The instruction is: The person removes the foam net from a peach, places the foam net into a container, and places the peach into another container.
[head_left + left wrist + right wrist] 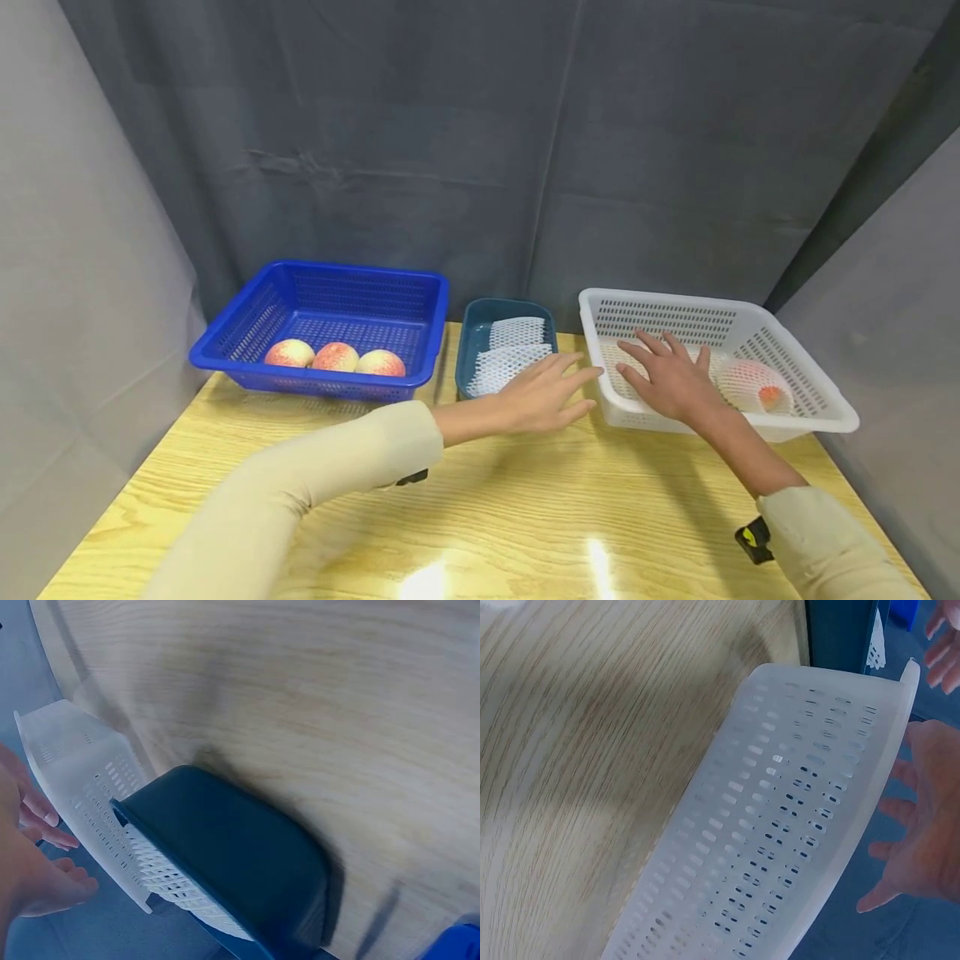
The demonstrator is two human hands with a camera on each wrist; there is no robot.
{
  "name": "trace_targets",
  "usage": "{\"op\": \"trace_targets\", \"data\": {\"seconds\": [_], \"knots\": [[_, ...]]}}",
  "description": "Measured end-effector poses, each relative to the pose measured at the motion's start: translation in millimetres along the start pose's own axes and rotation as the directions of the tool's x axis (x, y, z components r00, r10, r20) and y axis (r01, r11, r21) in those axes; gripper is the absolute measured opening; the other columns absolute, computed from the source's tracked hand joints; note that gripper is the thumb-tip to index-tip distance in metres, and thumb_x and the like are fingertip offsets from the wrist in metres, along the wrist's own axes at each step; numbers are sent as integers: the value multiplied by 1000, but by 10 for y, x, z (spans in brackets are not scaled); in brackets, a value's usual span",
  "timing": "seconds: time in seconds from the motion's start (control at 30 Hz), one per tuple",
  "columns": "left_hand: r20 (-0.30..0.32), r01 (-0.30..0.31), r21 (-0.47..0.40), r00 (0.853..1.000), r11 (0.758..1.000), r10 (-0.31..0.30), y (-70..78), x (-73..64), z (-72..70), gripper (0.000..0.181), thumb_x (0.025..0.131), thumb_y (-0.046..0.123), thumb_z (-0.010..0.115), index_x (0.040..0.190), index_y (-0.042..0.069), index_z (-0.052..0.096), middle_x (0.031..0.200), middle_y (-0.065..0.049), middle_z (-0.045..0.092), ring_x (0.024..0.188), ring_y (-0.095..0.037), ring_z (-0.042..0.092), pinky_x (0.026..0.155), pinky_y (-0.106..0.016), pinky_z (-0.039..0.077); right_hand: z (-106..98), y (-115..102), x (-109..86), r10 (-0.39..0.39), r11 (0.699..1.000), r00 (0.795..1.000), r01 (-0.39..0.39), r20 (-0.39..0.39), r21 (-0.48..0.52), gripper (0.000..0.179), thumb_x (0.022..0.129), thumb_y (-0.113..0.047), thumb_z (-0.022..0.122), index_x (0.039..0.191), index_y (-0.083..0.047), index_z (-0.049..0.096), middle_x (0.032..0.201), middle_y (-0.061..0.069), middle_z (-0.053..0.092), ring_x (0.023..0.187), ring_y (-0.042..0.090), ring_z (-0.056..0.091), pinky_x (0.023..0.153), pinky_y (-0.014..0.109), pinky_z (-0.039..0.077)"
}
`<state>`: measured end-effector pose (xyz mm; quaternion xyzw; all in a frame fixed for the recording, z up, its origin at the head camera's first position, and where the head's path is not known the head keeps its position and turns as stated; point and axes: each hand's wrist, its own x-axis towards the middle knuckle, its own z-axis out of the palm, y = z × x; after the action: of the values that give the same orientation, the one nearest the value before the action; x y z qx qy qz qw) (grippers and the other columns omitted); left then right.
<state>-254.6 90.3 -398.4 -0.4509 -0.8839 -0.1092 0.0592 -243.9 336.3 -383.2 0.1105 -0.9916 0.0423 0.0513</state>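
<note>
My right hand [670,379], fingers spread, is over the white basket [806,375] and grips nothing. Beside it in that basket lies a peach in a white foam net [756,388]; part of the basket floor is hidden under the hand. The left hand [546,395] has its fingers extended and holds nothing. Its fingertips come close to the white basket's left rim, and it overlaps the front right corner of a dark teal tray [471,333]. White foam nets [512,367] are stacked in that tray. Both hands also show in the right wrist view, the right hand [930,817] beyond the basket's rim.
A blue basket [360,275] stands on the left of the wooden table [525,517], with three bare peaches [335,357] along its front side. A grey curtain [420,150] hangs behind the containers, and pale panels [82,292] close off the sides.
</note>
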Motion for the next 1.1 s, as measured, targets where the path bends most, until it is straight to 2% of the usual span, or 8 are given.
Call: {"op": "trace_targets", "data": {"seconds": [0.33,0.43,0.63,0.77,1.1], "knots": [[-29,-93,111,995,989,97,83,307,79,49,107,41,42,153,23,43,156,-7,40,143,-22,33,117,-36,25,-18,30,-68,12,1000,1000,-12,-5,18,57,106,-47,41,148,-10,48,156,25,32,139,56,21,94,87,3],[-13,-97,114,995,989,99,116,357,109,49,107,40,40,153,23,43,157,-3,39,145,-20,31,118,-36,23,-11,55,-73,18,1000,1000,-18,-6,25,56,106,-46,41,148,-10,47,156,25,31,139,56,21,93,88,3],[57,-116,126,992,985,109,212,407,145,48,109,41,35,153,23,43,157,3,37,146,-18,27,119,-40,21,0,116,-98,44,999,999,-44,4,22,54,107,-44,39,149,-10,46,157,22,30,139,56,20,92,88,3],[57,-142,160,989,977,135,245,471,189,47,109,40,34,153,26,43,157,5,37,146,-19,29,117,-42,25,-7,160,-125,63,998,998,-63,13,29,55,107,-45,38,149,-10,46,157,23,30,138,57,19,92,88,4],[151,-121,71,983,990,109,244,568,233,47,110,43,26,155,34,38,160,2,31,150,-24,17,120,-42,16,-34,304,-196,96,994,995,-97,11,51,56,107,-46,38,148,-8,45,156,25,30,136,58,22,90,89,7]]}}
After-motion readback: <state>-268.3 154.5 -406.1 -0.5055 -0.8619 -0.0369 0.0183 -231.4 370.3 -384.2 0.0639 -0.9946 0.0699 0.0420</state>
